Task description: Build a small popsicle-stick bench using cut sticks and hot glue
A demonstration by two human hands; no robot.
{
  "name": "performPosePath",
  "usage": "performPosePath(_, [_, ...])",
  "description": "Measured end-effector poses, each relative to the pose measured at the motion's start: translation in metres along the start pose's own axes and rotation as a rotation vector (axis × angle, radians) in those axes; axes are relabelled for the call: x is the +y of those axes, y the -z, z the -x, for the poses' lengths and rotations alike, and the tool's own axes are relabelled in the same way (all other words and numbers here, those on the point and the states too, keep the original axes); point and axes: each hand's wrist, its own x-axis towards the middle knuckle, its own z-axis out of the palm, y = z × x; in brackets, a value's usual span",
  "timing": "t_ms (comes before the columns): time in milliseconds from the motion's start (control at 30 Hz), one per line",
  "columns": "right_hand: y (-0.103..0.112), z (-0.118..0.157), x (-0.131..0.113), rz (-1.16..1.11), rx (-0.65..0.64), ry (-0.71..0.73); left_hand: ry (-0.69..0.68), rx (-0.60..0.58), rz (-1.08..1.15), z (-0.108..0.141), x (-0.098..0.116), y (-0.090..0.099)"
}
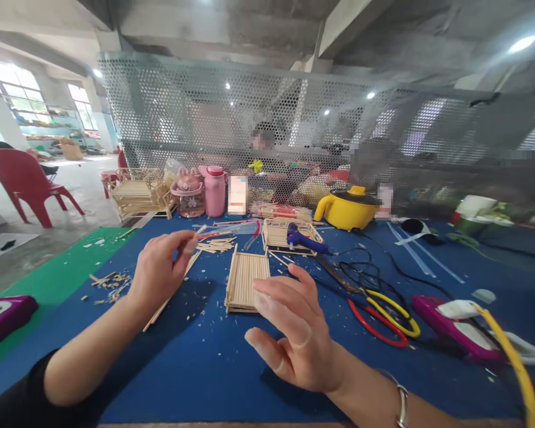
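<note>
My left hand (160, 264) is raised over the blue table, thumb and forefinger pinched on a short wooden stick (200, 230) that juts past the fingertips. My right hand (294, 330) hangs open, its fingers curved and apart with nothing between them. Just beyond its fingertips lies a flat panel of wooden sticks (245, 276) with raised side rails, partly covered by the fingers. Behind the panel a blue glue gun (305, 239) rests on another stick frame (274, 238). A pile of short sticks (216, 244) lies beyond my left hand.
Scissors (381, 315) with red and yellow handles lie right, beside tangled black cable and a purple power strip (455, 327). A yellow pot (350, 209), pink bottle (214, 190) and stick-built model (138, 193) line the back. A perforated metal screen (196, 113) stands behind; people are beyond it.
</note>
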Motion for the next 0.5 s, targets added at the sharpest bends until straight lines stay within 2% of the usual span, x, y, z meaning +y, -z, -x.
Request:
performPosePath(67, [0.003,0.001,0.002,-0.019,-0.003,0.002,0.147,-0.276,-0.082,-0.016,-0.024,-0.010])
performPosePath(100, [0.003,0.002,0.004,-0.025,-0.016,-0.001,0.143,-0.366,-0.092,-0.022,-0.034,-0.015])
performPosePath(200, [0.004,0.007,0.018,-0.040,-0.018,-0.031,0.097,-0.530,-0.122,-0.037,-0.056,-0.033])
performPosePath(300, [0.003,0.013,0.035,-0.055,0.040,-0.127,0.041,-0.645,-0.152,-0.051,-0.063,-0.050])
performPosePath(500, [0.007,0.018,0.055,0.012,0.090,-0.299,0.007,-0.756,-0.205,-0.086,-0.071,-0.085])
